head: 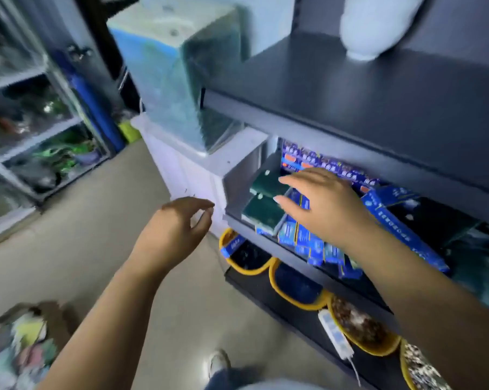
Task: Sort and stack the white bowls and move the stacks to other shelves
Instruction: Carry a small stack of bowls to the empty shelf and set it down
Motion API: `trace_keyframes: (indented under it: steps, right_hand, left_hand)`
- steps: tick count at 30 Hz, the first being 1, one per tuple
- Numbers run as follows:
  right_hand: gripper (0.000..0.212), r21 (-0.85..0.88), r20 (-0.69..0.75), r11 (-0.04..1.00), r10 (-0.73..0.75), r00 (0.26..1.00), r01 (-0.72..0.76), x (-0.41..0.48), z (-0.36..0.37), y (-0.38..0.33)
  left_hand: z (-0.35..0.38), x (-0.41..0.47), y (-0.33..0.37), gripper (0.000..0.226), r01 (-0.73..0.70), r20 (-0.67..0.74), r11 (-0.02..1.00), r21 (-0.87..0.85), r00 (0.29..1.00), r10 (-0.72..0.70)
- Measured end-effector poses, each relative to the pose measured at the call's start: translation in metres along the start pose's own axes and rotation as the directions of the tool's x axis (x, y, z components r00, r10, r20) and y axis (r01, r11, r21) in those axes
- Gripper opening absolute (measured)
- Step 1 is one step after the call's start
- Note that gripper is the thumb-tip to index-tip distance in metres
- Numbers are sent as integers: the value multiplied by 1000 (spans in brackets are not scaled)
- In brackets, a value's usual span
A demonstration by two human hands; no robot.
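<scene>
Although the white bowls (378, 26) stood on the upper shelf (350, 88), both hands were found well below them. The bowls lay up and to the right of the hands, the pile apparently upright with a slight lean; blur prevented a count. The right hand (325, 206) was the nearer, held flat with straight fingers over the blue boxes (302, 240) and green sponges (266, 209) on the lower shelf (243, 178); contact could not be confirmed. The left hand (176, 226) hung apart over the floor (97, 249), fingers loosely curled, holding nothing. In my judgement, the next reach calls for the right arm to rise.
</scene>
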State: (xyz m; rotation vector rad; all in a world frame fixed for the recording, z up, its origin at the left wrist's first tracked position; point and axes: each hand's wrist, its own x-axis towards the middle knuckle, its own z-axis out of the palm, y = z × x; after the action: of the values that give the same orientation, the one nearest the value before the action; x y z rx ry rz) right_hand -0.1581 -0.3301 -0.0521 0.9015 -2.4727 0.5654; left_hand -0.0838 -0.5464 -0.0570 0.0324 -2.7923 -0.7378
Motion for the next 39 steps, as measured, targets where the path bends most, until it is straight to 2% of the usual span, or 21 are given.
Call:
trace_keyframes:
  steps: [3,7,10,15,19,23,25,27,29,31,35,39]
  right_hand:
    - [41,-44,-91,994,99,991,-103,40,-19,2]
    - [40,-72,-191,959,257,947,-274,84,-46,20]
    - [29,-34,-197,900,419,886,-434,104,-61,45]
    - [28,41,-205,793,602,772,-608,134,-75,99]
    - [34,165,-255,700,711,655,-695,158,-76,152]
    - [42,434,-275,611,790,549,-662,180,-71,194]
    - [49,532,-262,596,792,552,-602,190,-63,212]
    - [65,635,-226,553,801,555,-539,198,-54,226]
    - [92,721,-173,478,825,538,-502,203,-46,234]
    - [104,795,-131,421,822,554,-437,206,-40,238]
    - [89,878,-91,364,765,637,-312,209,-31,242]
    - [75,882,-95,352,783,615,-312,205,-30,228]
  left_hand:
    - [-29,60,-4,31,-173,-9,983,-65,985,173]
    - [-50,136,12,31,-396,-48,911,-118,918,393]
    - [-42,179,31,32,-461,-46,854,-240,885,464]
    - [-12,250,71,17,-517,-14,788,-334,839,545]
    - [12,309,108,16,-444,18,782,-436,865,502]
    - [38,360,141,10,-336,-11,729,-597,912,411]
    - [54,381,153,9,-230,-16,649,-725,948,318]
    - [70,393,161,31,-131,38,571,-810,961,274]
    - [86,402,165,51,-49,123,465,-884,935,333]
    - [100,409,166,70,23,171,352,-936,901,398]
    - [112,413,169,105,78,186,236,-969,858,478]
    - [108,404,169,106,91,189,209,-974,836,515]
